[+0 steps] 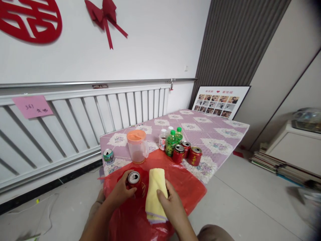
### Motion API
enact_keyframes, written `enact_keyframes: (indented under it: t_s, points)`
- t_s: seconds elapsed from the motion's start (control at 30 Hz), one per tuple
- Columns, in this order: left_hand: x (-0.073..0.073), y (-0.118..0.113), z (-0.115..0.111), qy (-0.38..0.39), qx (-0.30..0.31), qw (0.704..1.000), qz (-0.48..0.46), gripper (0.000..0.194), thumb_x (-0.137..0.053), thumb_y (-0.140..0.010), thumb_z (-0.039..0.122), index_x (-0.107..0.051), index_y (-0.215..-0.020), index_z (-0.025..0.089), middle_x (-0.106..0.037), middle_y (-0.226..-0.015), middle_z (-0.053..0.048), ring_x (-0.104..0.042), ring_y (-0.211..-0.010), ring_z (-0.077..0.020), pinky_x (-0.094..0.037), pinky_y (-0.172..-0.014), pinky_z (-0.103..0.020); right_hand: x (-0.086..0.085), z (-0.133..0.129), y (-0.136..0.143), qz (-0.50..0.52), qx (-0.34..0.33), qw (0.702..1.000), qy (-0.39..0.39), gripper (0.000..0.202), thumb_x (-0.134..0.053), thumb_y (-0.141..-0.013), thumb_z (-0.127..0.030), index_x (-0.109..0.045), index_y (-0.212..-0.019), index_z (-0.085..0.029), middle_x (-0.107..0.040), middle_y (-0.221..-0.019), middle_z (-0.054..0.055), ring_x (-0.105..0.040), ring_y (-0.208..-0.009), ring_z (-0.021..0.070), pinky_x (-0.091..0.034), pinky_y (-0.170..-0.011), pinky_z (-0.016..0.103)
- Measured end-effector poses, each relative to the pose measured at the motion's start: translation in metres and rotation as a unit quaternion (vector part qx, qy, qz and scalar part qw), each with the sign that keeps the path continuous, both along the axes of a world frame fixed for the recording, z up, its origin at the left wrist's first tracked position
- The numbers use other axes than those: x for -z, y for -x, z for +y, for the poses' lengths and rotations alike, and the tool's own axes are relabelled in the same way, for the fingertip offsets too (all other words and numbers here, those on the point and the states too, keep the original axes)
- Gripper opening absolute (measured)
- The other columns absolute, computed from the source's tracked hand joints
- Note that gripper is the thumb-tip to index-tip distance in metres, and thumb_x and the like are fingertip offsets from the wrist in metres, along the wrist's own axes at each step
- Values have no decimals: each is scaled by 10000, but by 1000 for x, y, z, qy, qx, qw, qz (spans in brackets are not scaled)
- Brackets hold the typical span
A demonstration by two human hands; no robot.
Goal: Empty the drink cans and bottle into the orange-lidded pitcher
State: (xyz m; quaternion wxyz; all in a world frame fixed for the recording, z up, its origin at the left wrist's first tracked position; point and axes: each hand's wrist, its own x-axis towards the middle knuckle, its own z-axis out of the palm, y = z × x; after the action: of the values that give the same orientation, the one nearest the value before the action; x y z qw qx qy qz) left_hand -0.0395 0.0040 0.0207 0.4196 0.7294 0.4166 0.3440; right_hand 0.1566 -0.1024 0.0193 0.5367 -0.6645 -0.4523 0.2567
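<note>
My left hand (122, 191) is wrapped round a red drink can (134, 182), which stands upright with its opened top showing. In my right hand (173, 202) is a folded yellow cloth (155, 190), gripped between thumb and fingers just right of the can. A sheet of red plastic (184, 187) lies beneath both hands at the near end of the table. Behind the can stands a clear plastic pitcher (137, 150) with an orange lid. Some of my right fingers are hidden behind the cloth.
Several bottles (171, 144) and red cans (195, 156) cluster right of the pitcher. A green-and-white can (108, 157) stands near the left edge. The patterned tablecloth (218, 146) reaches back to a framed photo board (218, 102). A white radiator (82, 115) lines the wall.
</note>
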Motion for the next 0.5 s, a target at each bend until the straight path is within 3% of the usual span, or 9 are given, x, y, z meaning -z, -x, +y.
enact_keyframes:
  t_s: [0.17, 0.33, 0.5]
  points:
    - [-5, 7, 6, -6, 47, 999, 16, 653, -577, -579, 71, -539, -1216, 210, -631, -1246, -68, -575, -1182, -264, -428, -1062, -433, 7, 3, 4, 11, -8, 1000, 15, 465, -562, -772, -332, -634, -1208, -191, -729, -1047, 82, -653, -1022, 272, -539, -850, 385]
    - [0, 9, 7, 21, 43, 999, 5, 728, -617, -586, 106, -481, -1294, 205, -562, -1341, -93, -524, -1248, -282, -394, -1086, -449, 8, 7, 10, 10, -29, 999, 34, 493, -569, -760, -310, -613, -1233, -177, -686, -1176, 107, -624, -1104, 275, -509, -926, 393]
    - [11, 0, 1, -8, -96, 995, 17, 701, -711, -611, 251, -466, -1262, 166, -558, -1291, -129, -514, -1235, -310, -392, -1060, -483, 2, 17, 16, 13, -36, 999, 17, 630, -561, -758, -252, -466, -1371, -145, -560, -1358, 143, -522, -1255, 255, -417, -1049, 408]
